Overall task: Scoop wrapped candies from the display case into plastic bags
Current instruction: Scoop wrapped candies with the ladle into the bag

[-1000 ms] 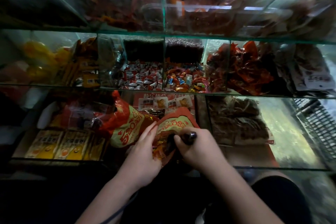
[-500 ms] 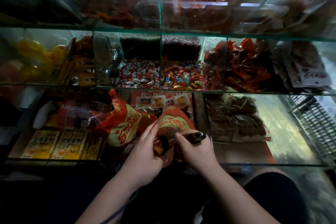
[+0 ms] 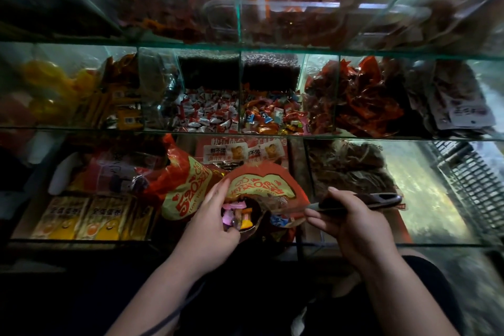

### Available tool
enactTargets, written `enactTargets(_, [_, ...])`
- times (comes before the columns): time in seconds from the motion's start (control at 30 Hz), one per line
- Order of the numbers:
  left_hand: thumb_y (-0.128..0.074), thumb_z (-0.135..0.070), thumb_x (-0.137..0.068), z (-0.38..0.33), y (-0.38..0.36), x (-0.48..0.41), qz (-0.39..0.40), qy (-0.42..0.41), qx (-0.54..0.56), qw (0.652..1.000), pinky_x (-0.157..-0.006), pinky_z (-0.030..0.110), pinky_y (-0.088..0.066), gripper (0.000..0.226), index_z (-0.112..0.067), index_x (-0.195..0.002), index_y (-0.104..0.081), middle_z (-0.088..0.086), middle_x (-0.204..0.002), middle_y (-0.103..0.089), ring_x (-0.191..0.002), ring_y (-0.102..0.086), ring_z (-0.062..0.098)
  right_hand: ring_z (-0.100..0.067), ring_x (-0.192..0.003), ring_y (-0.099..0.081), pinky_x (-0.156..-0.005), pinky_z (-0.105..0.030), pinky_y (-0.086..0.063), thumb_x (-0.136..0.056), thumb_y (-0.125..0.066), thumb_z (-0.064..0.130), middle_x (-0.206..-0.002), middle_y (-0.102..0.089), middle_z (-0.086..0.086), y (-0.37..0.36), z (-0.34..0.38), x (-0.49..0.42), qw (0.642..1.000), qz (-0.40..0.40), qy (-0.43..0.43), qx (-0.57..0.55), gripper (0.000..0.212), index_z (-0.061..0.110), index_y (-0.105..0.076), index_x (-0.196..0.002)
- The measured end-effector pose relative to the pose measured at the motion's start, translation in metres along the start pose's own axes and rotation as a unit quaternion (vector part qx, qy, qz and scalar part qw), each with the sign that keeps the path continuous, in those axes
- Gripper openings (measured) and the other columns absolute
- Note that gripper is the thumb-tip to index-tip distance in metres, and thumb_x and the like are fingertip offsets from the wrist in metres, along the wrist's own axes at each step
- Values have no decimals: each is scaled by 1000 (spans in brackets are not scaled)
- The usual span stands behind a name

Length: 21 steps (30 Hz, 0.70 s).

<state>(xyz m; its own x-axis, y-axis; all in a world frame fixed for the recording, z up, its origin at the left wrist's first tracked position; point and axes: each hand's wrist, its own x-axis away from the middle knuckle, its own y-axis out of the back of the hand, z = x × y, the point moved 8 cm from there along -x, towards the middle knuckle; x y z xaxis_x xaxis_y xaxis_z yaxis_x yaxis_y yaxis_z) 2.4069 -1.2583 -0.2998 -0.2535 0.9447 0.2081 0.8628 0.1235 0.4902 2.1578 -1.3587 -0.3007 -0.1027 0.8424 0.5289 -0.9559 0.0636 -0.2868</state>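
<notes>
Nearest, the left hand [image 3: 212, 222] pinches the near rim of the bag [image 3: 261, 188], holding its mouth open over pink and orange candies [image 3: 237, 217]. Just right of it, the right hand [image 3: 351, 226] grips the scoop [image 3: 379, 198]. The scoop's long axis runs left-right, bowl end toward the mouth; whether it is loaded I cannot tell. The right hand is nearer the far mixed-candy bin [image 3: 272, 114], likely the next reach.

The display case [image 3: 240, 22] is clear, reflective glass, the red-and-yellow bag [image 3: 261, 185] thin, crinkled, glossy plastic, the wrapped candies [image 3: 237, 215] in shiny foil-like film, and the scoop [image 3: 362, 200] dark and smooth
</notes>
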Motion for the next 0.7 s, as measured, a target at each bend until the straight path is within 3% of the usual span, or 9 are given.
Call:
enactTargets(0.03, [-65, -13, -84, 2, 1, 0, 1, 6, 11, 1000, -111, 35, -45, 94, -42, -158, -16, -40, -147, -15, -141, -41, 8, -43, -72, -76, -56, -38, -64, -95, -65, 13, -65, -71, -16, 5, 0, -1, 1000, 5, -6, -9, 12, 9, -56, -87])
enactTargets(0.07, [-66, -15, -82, 3, 1, 0, 1, 5, 14, 1000, -116, 39, -39, 95, -42, -158, -17, -42, -145, -17, -145, -34, 8, -44, -73, -76, -55, -36, -63, -95, -64, 14, -65, -71, -15, 10, 1, -2, 1000, 13, -5, -14, 13, 9, -56, -86])
enactTargets(0.17, [-70, -26, -82, 4, 2, -1, -14, -6, -15, 1000, -117, 25, -27, 95, -44, -158, -16, -42, -149, -17, -144, -21, -7, -44, -72, -75, -55, -35, -62, -93, -64, 12, -67, -70, -16, 13, 4, -2, 999, 39, 15, -1, 11, 7, -59, -84])
enactTargets(0.27, [-70, -34, -78, 5, 0, -4, -23, 2, -11, 1000, -117, 27, -28, 97, -44, -158, -17, -28, -158, -18, -147, -20, -3, -43, -69, -75, -55, -36, -62, -79, -71, 17, -67, -70, -18, 16, 10, -2, 998, 45, 47, 8, 17, 5, -61, -86])
enactTargets(0.37, [-69, -35, -75, 5, -1, -3, -18, 8, 6, 1000, -119, 31, -30, 98, -46, -157, -17, -33, -153, -19, -147, -22, -2, -46, -72, -75, -59, -39, -63, -73, -73, 22, -68, -70, -19, 21, 17, -3, 996, 45, 69, 18, 24, 4, -63, -86])
enactTargets(0.53, [-69, -46, -70, 5, 3, -3, -27, 1, -11, 1000, -121, 36, -30, 100, -46, -156, -18, -27, -160, -19, -148, -21, -2, -45, -71, -75, -58, -38, -62, -80, -70, 18, -67, -69, -19, 22, 24, 2, 995, 44, 81, 25, 11, 10, -68, -73])
enactTargets(0.7, [-65, -62, -65, -1, 1, -6, -29, -15, -37, 999, -116, 29, -29, 103, -46, -156, -20, -28, -159, -22, -142, -23, -6, -46, -72, -75, -57, -37, -62, -93, -61, 12, -66, -69, -16, 22, 31, 9, 995, 37, 86, 33, 21, 9, -67, -73])
